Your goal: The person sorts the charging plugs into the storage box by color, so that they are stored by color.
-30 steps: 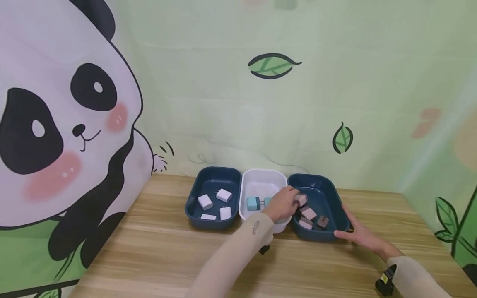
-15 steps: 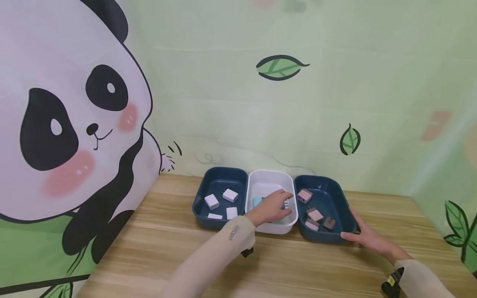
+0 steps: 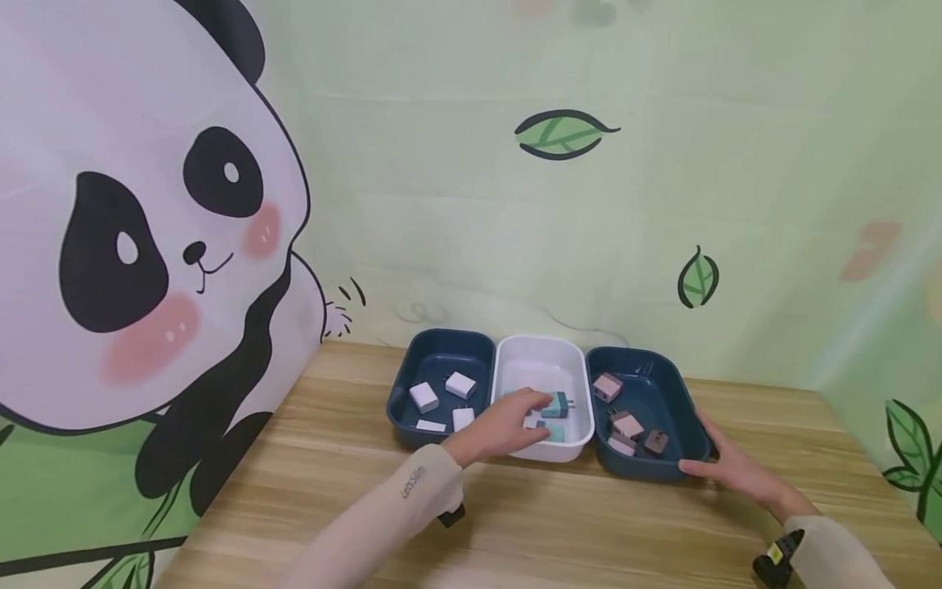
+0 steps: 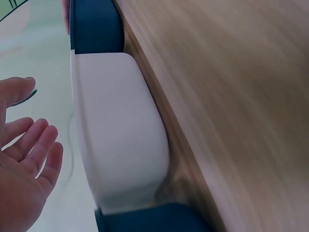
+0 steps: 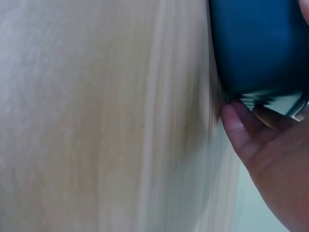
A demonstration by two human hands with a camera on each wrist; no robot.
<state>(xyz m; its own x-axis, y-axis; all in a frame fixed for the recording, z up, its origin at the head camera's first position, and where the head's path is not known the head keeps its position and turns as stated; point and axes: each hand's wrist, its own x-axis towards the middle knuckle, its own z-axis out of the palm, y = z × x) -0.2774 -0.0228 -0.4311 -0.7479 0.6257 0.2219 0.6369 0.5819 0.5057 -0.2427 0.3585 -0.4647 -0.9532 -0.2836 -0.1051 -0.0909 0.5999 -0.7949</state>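
Observation:
My left hand (image 3: 502, 427) hovers over the near part of the white tray (image 3: 543, 348), its fingers spread apart and holding nothing. Teal charger plugs (image 3: 554, 405) lie in that tray, partly hidden under the hand. To the right, my right hand (image 3: 736, 473) grips the near right corner of a dark blue tray (image 3: 666, 393), thumb on the front and fingers along the side. Inside it are several pinkish-brown charger plugs (image 3: 607, 387). In the right wrist view, fingertips (image 5: 232, 116) touch the blue tray's outer wall (image 5: 258, 48).
Another dark blue tray (image 3: 441, 343) stands at the left, with several white charger plugs (image 3: 423, 397) in it. All three trays sit side by side on a wooden table (image 3: 559, 532). Behind them hangs a green backdrop (image 3: 456, 204) with a printed panda.
My left hand let go of a pinkish-brown charger plug in the right blue tray, then drew left over the white tray. My right hand stays at its corner. The view has turned slightly left.

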